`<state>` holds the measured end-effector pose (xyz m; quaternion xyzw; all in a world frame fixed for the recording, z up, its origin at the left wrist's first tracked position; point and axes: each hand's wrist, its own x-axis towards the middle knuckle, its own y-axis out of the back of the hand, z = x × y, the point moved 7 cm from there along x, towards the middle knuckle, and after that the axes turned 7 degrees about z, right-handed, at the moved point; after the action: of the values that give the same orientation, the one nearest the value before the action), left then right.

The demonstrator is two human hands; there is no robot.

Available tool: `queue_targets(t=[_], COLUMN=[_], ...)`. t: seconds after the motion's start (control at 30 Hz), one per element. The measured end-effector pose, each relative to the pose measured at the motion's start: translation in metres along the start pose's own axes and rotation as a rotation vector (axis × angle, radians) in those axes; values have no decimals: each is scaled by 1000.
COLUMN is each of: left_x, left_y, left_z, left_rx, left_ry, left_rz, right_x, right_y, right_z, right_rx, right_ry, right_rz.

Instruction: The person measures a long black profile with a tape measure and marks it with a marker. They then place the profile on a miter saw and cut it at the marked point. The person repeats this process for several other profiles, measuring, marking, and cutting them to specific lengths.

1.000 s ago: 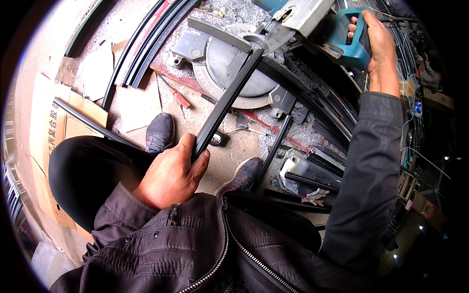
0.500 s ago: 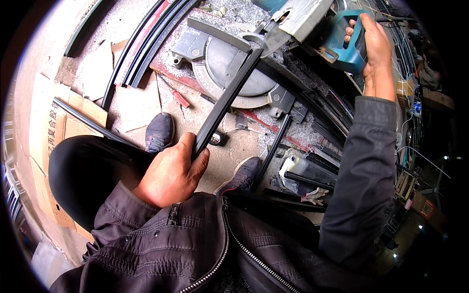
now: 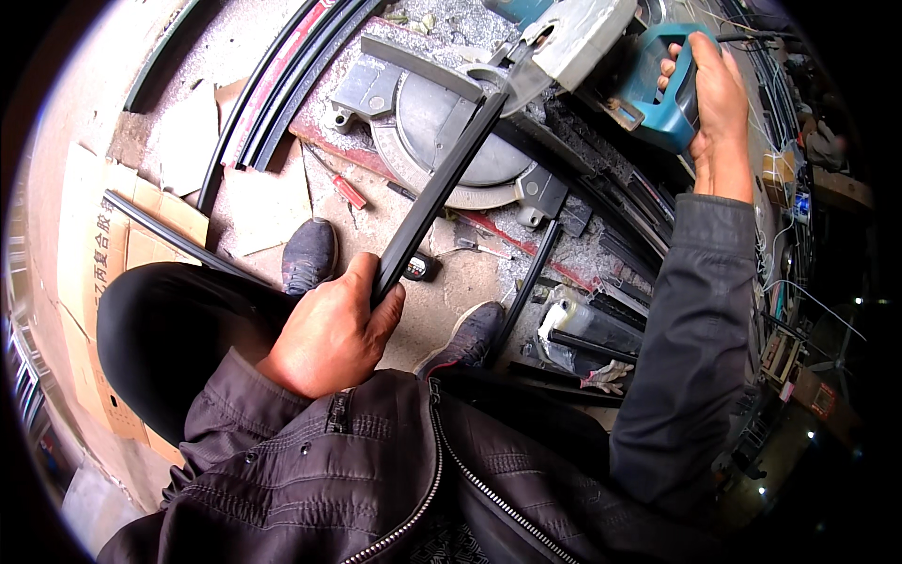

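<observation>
A black bar-shaped profile [image 3: 442,193] runs from my left hand [image 3: 331,331] up to the grey round table of a miter saw [image 3: 427,122]. My left hand is closed around the near end of that profile. Its far end lies at the fence, close under the saw's guard [image 3: 573,42]. My right hand [image 3: 719,103] grips the teal saw handle [image 3: 672,89], fingers wrapped through its loop. The saw head is at the upper right, and the blade itself is mostly hidden by the guard.
A red screwdriver [image 3: 348,191] and a black tape measure [image 3: 421,268] lie on the floor between my shoes. Long black strips [image 3: 272,85] lie at the upper left, beside cardboard [image 3: 141,226]. Several dark offcuts [image 3: 620,235] and a glove [image 3: 607,376] are at the right.
My right hand and the saw handle have moved slightly down and to the left, with the guard shifting a little. My left hand and the black profile stay nearly in place.
</observation>
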<state>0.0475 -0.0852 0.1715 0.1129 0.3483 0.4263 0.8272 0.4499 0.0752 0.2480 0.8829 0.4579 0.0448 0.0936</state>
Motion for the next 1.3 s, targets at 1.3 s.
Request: queue_targets(t=[1.3], left_x=[-51], left_y=[182], left_z=[25], left_rx=[-535], left_ry=[19], left_rz=[317], right_x=[18], right_y=[-2], right_z=[-10], right_rx=[-164], right_ry=[39], right_rz=[144])
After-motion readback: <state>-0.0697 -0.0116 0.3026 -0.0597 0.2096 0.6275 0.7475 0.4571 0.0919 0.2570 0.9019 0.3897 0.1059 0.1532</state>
